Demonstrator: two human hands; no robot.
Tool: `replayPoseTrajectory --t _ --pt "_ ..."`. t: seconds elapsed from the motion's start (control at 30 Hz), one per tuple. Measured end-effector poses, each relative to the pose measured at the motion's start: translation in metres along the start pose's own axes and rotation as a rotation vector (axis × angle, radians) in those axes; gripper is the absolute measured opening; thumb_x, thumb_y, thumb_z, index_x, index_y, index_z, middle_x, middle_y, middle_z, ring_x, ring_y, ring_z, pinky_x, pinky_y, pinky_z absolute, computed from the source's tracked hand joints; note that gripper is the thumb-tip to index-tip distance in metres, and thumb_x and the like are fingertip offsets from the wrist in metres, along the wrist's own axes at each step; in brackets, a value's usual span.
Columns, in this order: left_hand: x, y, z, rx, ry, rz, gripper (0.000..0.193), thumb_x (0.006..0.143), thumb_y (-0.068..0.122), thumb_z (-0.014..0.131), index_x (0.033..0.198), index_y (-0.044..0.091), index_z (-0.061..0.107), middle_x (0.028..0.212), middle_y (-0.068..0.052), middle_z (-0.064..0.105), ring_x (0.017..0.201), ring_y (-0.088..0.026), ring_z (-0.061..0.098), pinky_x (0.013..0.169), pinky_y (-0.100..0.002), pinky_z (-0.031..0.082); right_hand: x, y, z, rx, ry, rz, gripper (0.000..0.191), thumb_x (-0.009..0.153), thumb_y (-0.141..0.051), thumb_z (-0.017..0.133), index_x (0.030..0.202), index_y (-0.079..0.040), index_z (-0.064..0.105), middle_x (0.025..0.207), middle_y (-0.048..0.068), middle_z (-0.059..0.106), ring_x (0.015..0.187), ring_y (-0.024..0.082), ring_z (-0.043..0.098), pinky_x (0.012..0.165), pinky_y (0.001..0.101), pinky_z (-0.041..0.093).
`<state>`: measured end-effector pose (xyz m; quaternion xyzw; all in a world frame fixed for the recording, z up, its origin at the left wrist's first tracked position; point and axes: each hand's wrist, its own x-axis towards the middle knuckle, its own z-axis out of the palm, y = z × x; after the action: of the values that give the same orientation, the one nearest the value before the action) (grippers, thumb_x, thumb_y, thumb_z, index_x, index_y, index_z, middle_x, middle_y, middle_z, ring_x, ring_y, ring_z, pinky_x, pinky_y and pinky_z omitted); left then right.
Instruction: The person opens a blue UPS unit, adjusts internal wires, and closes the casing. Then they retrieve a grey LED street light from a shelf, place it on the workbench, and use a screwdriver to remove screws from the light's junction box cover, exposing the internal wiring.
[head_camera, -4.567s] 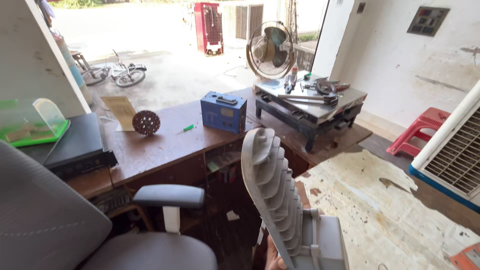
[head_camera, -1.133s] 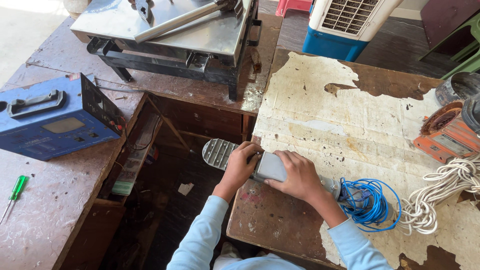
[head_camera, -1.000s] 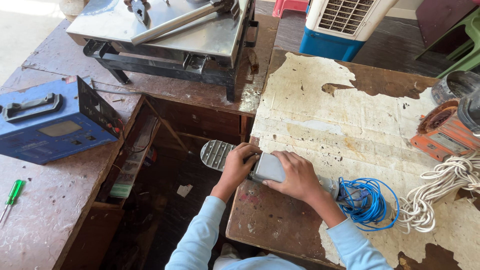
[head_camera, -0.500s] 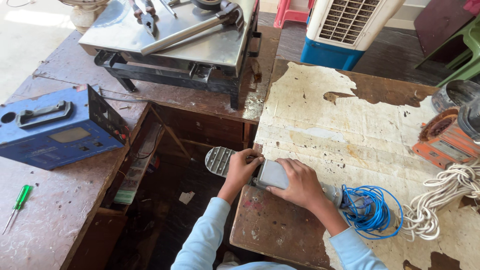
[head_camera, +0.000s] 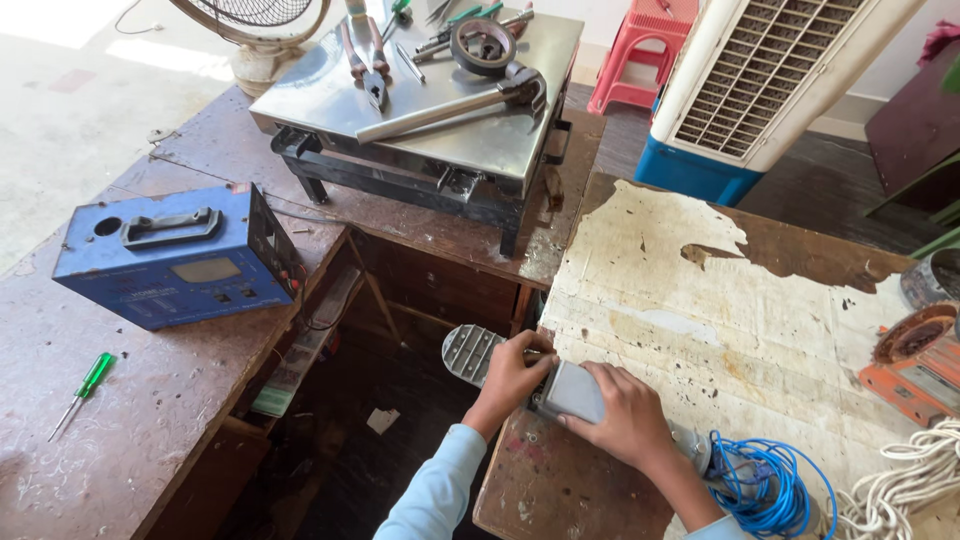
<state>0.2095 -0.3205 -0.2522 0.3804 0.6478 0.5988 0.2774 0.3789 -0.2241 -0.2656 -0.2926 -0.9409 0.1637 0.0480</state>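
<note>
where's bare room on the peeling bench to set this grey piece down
Free: the peeling bench top between the hands and the air cooler. Crowded: right edge by the blue cable, white rope and orange tool.

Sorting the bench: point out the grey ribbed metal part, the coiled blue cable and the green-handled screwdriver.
Grey ribbed metal part (head_camera: 470, 352), head view, ribbed end.
Coiled blue cable (head_camera: 770, 487), head view, coil's loops.
Green-handled screwdriver (head_camera: 95, 375), head view, handle.

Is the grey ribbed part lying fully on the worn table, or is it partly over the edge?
Partly over the edge. The grey ribbed part sticks out past the worn table, held by the left hand.
</note>
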Motion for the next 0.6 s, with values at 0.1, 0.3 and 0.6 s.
replayPoseTrajectory --t 0.1,0.3,0.6 --pt "0.001 -0.001 0.0 0.016 0.023 -0.012 0.018 0.09 0.01 0.073 0.099 -0.005 0.07 0.09 -0.014 0.077 0.085 -0.017 0.077 0.075 -0.03 0.061 0.001 0.002 0.001 -0.007 -0.006 -0.002 0.085 0.065 -0.053 0.086 0.132 -0.009 0.059 0.115 0.017 0.07 0.103 0.033 0.072 0.092 0.044 0.056" --pt "0.0 0.002 0.001 -0.025 0.002 -0.006 0.02 0.088 0.008 0.075 0.099 -0.006 0.068 0.092 -0.016 0.076 0.087 -0.018 0.077 0.076 -0.031 0.063 0.003 0.002 0.001 -0.033 -0.044 0.011 0.089 0.066 -0.057 0.085 0.135 -0.008 0.057 0.118 0.017 0.069 0.103 0.032 0.071 0.093 0.0433 0.056" --pt "-0.008 0.009 0.005 0.07 0.061 0.024 0.017 0.092 0.009 0.072 0.103 -0.004 0.07 0.094 -0.015 0.078 0.089 -0.019 0.078 0.078 -0.032 0.062 -0.01 -0.007 -0.002 0.082 0.123 -0.08 0.076 0.065 -0.047 0.087 0.125 -0.006 0.062 0.115 0.015 0.07 0.105 0.034 0.069 0.09 0.0458 0.055"
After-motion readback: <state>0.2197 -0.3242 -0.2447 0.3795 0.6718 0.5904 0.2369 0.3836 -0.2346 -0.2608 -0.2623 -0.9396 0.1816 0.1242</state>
